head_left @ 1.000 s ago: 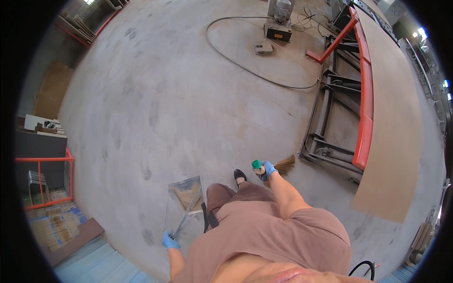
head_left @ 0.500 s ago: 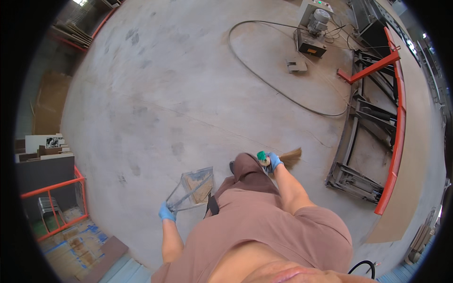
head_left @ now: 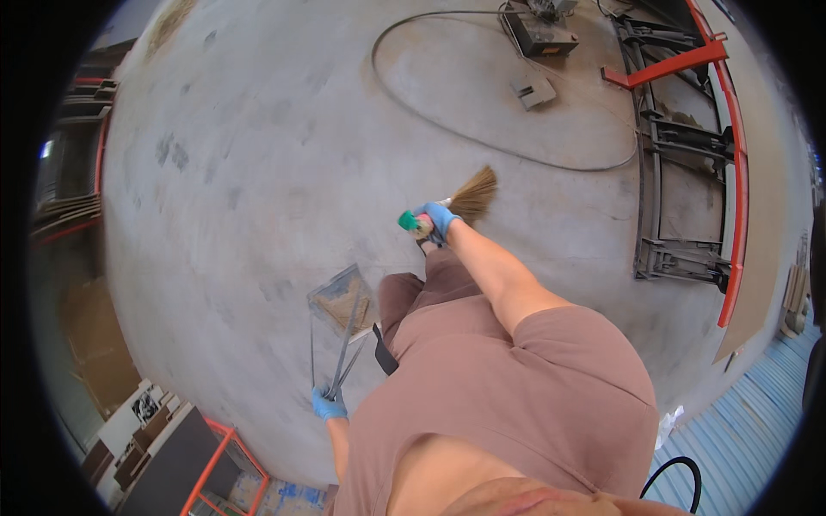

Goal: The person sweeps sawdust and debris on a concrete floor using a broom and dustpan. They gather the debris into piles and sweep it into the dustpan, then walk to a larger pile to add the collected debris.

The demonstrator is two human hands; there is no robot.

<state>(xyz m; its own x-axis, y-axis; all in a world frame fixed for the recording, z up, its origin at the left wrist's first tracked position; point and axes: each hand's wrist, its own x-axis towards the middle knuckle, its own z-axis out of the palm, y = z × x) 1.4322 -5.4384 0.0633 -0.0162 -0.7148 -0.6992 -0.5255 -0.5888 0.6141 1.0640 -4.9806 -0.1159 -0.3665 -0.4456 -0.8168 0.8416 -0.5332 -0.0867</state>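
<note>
My left hand (head_left: 329, 402), in a blue glove, is closed round the upper end of a dustpan's thin metal frame handle. The grey dustpan (head_left: 351, 281) hangs or rests low beside my left leg, with a heap of tan dust (head_left: 342, 308) in it. In its blue glove, my right hand (head_left: 437, 220) grips a straw hand broom (head_left: 475, 196) near the handle. Green and pale wrapping shows at the handle end, and the bristles fan out to the right over the grey floor. Whether the bristles touch the floor I cannot tell.
A long cable (head_left: 447, 119) loops over the concrete floor (head_left: 258, 172) ahead, from a dark motor unit (head_left: 540, 36). A grey metal piece (head_left: 533, 91) lies near it. At right stands a scissor-lift frame with a red rail (head_left: 737, 189). Stacked boards (head_left: 138, 439) and a red railing (head_left: 211, 469) are at left.
My right hand has carried the broom forward and to the left. The dustpan is farther ahead of my left hand, its handle more upright in view. My view has turned and shifted.
</note>
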